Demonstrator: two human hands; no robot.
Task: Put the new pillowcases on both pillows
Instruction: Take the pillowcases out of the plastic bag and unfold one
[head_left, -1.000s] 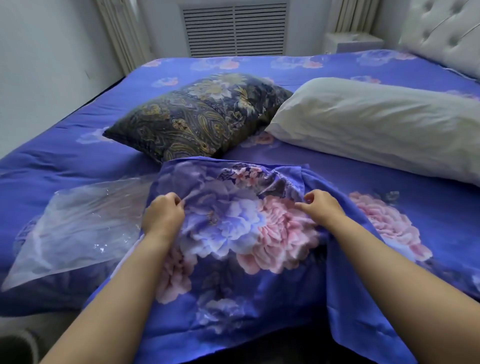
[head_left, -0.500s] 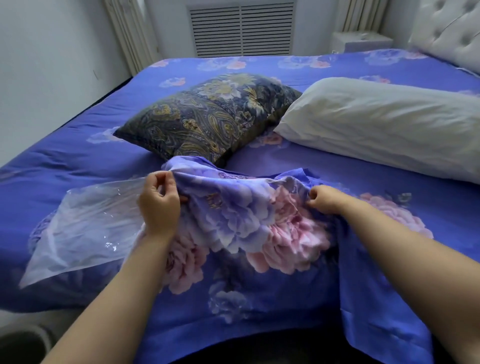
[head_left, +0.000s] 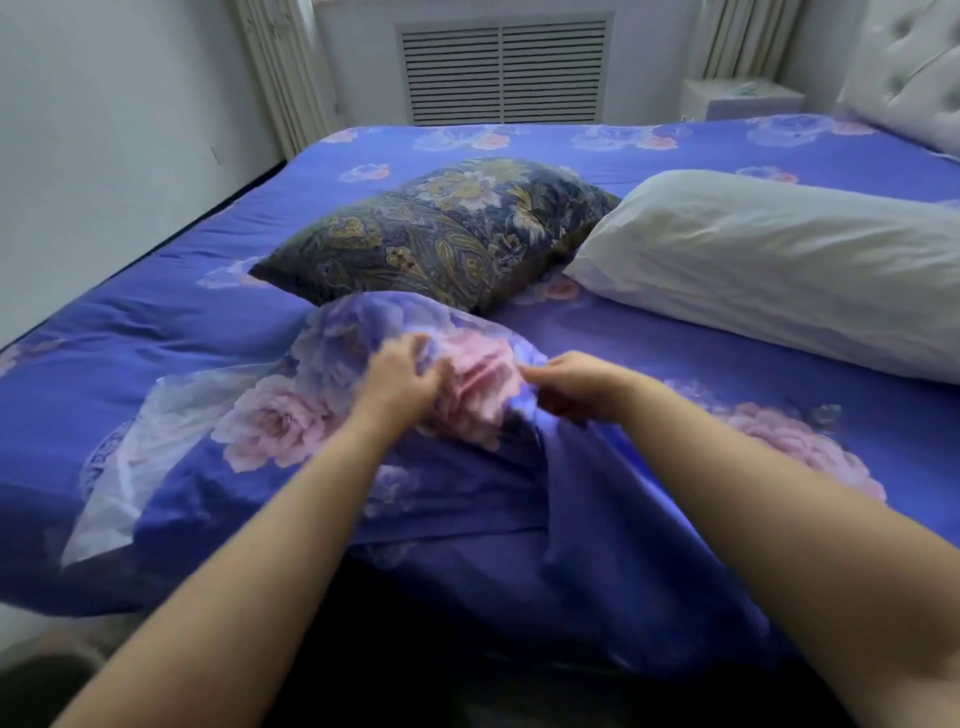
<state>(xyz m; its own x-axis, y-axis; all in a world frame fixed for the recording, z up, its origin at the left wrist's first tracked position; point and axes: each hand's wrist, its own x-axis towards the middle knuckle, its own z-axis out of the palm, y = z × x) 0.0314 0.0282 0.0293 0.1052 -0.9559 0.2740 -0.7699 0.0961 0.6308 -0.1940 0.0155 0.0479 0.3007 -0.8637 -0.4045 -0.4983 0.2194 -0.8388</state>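
Floral pillowcase (head_left: 322, 415) lies bunched on the bed (head_left: 156, 322), just before the paisley pillow (head_left: 441, 234); left hand (head_left: 400, 376) and right hand (head_left: 576, 384) grip its cloth, fingers curled, apparently gathering it to find the opening; white pillow (head_left: 779, 260) beside, uncovered.

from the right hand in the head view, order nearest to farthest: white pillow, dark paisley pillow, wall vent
From the right hand:
1. dark paisley pillow, just beyond, to its left
2. white pillow, on the right; fairly close to the first
3. wall vent, past the bed
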